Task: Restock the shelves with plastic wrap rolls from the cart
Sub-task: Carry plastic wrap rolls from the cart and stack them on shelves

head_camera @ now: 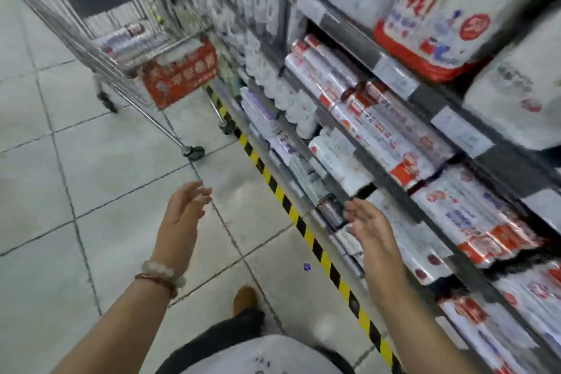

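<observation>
A wire shopping cart point(100, 24) stands up the aisle at the upper left, with a few plastic wrap rolls point(127, 39) lying in its basket. On the right, a shelf point(391, 188) holds more red-and-white plastic wrap rolls point(373, 118) lying lengthwise. My left hand point(182, 215) hovers over the floor tiles with fingers straight and holds nothing. My right hand point(367, 225) is also empty, fingers extended, just in front of the lower shelf edge. The whole view is motion-blurred.
A red sign point(182, 76) hangs on the cart's near end. Yellow-black hazard tape point(303, 231) runs along the shelf base. Large white-and-red packs point(425, 9) fill the upper shelf. My shoe point(244, 299) shows on the grey tiled floor point(91, 191).
</observation>
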